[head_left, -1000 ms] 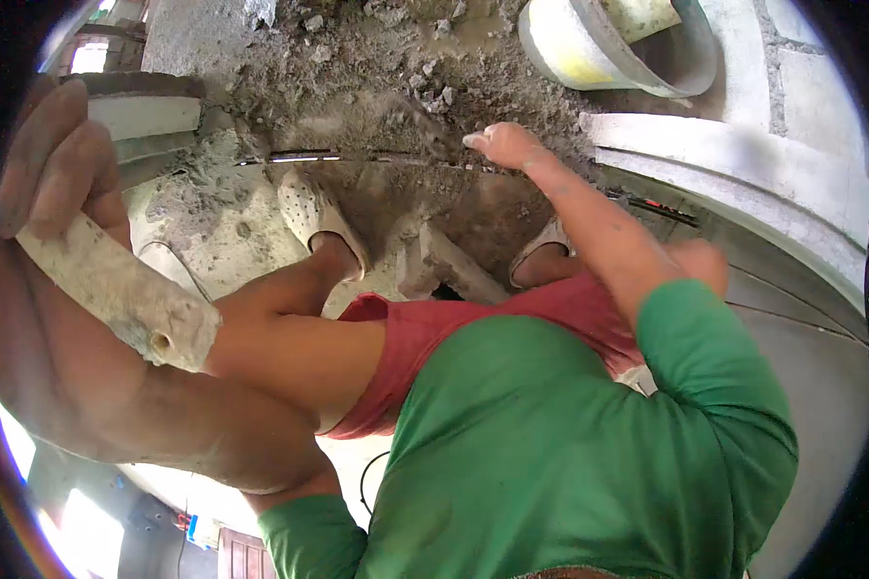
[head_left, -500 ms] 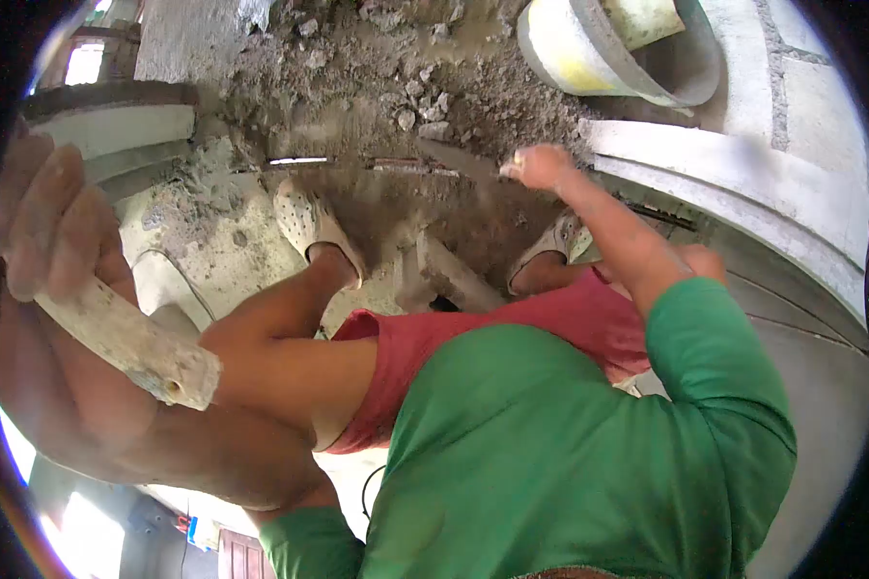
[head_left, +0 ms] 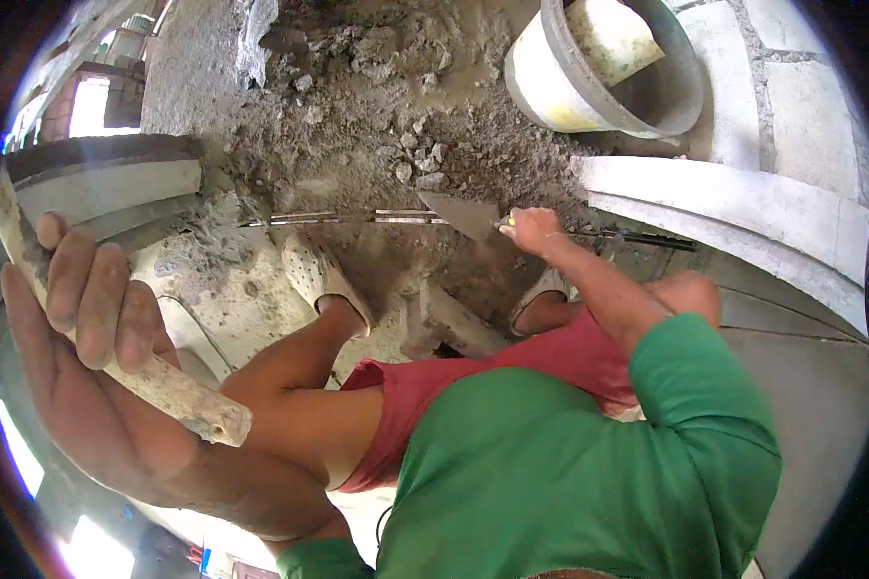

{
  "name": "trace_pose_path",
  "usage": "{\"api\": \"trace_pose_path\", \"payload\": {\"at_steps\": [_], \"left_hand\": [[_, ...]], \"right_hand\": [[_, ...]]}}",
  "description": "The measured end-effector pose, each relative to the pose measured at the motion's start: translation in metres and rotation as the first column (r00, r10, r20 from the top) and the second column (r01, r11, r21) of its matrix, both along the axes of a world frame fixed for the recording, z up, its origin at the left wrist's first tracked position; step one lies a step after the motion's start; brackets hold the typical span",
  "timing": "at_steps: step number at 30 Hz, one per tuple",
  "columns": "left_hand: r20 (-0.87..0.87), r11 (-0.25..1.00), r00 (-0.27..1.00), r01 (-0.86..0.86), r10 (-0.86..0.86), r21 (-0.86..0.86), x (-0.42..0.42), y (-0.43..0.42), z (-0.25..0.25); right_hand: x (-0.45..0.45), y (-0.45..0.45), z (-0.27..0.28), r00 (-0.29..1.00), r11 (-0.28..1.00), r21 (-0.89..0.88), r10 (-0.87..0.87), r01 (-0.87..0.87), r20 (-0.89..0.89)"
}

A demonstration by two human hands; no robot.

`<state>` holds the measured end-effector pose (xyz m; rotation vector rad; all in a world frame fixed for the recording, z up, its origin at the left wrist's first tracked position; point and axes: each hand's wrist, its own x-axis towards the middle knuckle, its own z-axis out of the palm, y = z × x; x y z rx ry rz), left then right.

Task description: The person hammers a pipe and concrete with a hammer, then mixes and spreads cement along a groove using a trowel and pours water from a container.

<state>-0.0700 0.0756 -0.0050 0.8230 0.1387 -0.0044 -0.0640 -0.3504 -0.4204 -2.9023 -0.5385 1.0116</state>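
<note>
The person's left hand [head_left: 87, 386] grips a dirty, pale bar [head_left: 179, 398], its fingers curled over the bar, which slants across the palm; one end, pierced by a small hole, points down toward the thigh. The right hand [head_left: 534, 232] has its fingers closed around the handle of a trowel [head_left: 463, 214], most of which they hide. The trowel's grey blade lies low in front of the feet, beside loose rubble [head_left: 410, 159]; whether it touches the ground is hard to tell. Beyond the right hand a whitish bucket [head_left: 560, 87] leans over with a pale piece [head_left: 613, 43] inside. A white ledge [head_left: 714, 193] runs to the right. Between two muddy clogs [head_left: 311, 275] sits a broken grey block [head_left: 463, 318].
</note>
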Motion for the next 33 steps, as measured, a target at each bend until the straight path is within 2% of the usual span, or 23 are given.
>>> {"api": "trace_pose_path", "payload": {"at_steps": [2, 3, 6, 8, 12, 14, 18, 21, 25, 26, 27, 28, 29, 33], "left_hand": [[0.001, 0.999, 1.0, -0.002, 0.002, -0.049, 0.0, 0.001, -0.002], [-0.006, 0.999, 1.0, 0.001, -0.001, -0.054, -0.001, -0.001, -0.003], [0.005, 0.996, 0.998, 0.066, -0.065, -0.064, 0.001, -0.006, -0.004], [0.031, 0.993, 0.994, 0.105, -0.103, -0.059, 0.003, -0.008, -0.005], [0.018, 0.999, 0.999, 0.049, -0.048, -0.023, 0.002, -0.005, 0.0], [0.021, 0.998, 0.998, 0.056, -0.056, 0.001, 0.003, -0.006, 0.002], [0.01, 0.999, 1.0, 0.018, -0.019, 0.035, 0.003, -0.006, 0.002], [0.041, 0.998, 0.998, 0.057, -0.056, -0.016, 0.0, 0.0, 0.005], [0.04, 0.993, 0.999, -0.004, 0.009, -0.121, -0.012, 0.018, 0.011], [0.065, 0.99, 0.998, -0.004, 0.013, -0.138, -0.013, 0.026, 0.015], [-0.003, 0.983, 0.991, -0.135, 0.135, -0.125, -0.019, 0.021, 0.02], [0.064, 0.982, 0.981, -0.179, 0.182, -0.054, -0.021, 0.025, 0.021], [0.068, 0.97, 0.969, -0.231, 0.237, -0.078, -0.023, 0.026, 0.024], [0.104, 0.929, 0.924, -0.36, 0.368, -0.087, -0.032, 0.033, 0.028]], "right_hand": [[0.013, -0.004, -0.006, 0.999, 0.999, -0.024, 0.032, -0.032, -0.005], [0.022, 0.003, -0.004, 0.998, 1.0, 0.006, -0.011, 0.011, 0.056], [0.071, 0.047, -0.001, 0.999, 1.0, -0.005, -0.01, 0.01, 0.046], [0.08, 0.066, 0.0, 0.999, 0.999, -0.038, -0.021, 0.02, -0.031], [0.073, 0.065, -0.025, 0.995, 0.998, 0.021, -0.06, 0.062, -0.086], [0.072, 0.067, -0.031, 0.975, 0.991, 0.02, -0.126, 0.132, -0.183], [0.053, 0.067, -0.025, 0.986, 0.985, 0.071, -0.156, 0.16, -0.056], [0.042, 0.062, -0.02, 0.983, 0.98, 0.077, -0.179, 0.182, -0.053], [0.03, 0.047, -0.001, 0.981, 0.978, 0.099, -0.174, 0.182, -0.084], [0.018, 0.036, -0.015, 0.989, 0.981, 0.128, -0.148, 0.145, 0.014], [0.017, 0.032, -0.004, 0.977, 0.968, 0.137, -0.204, 0.21, -0.058], [0.014, 0.032, 0.013, 0.984, 0.984, 0.053, -0.165, 0.169, -0.07], [0.012, 0.03, 0.028, 0.977, 0.984, -0.011, -0.177, 0.177, -0.122], [-0.002, 0.007, 0.049, 0.987, 0.991, -0.052, -0.128, 0.124, -0.1]]}}
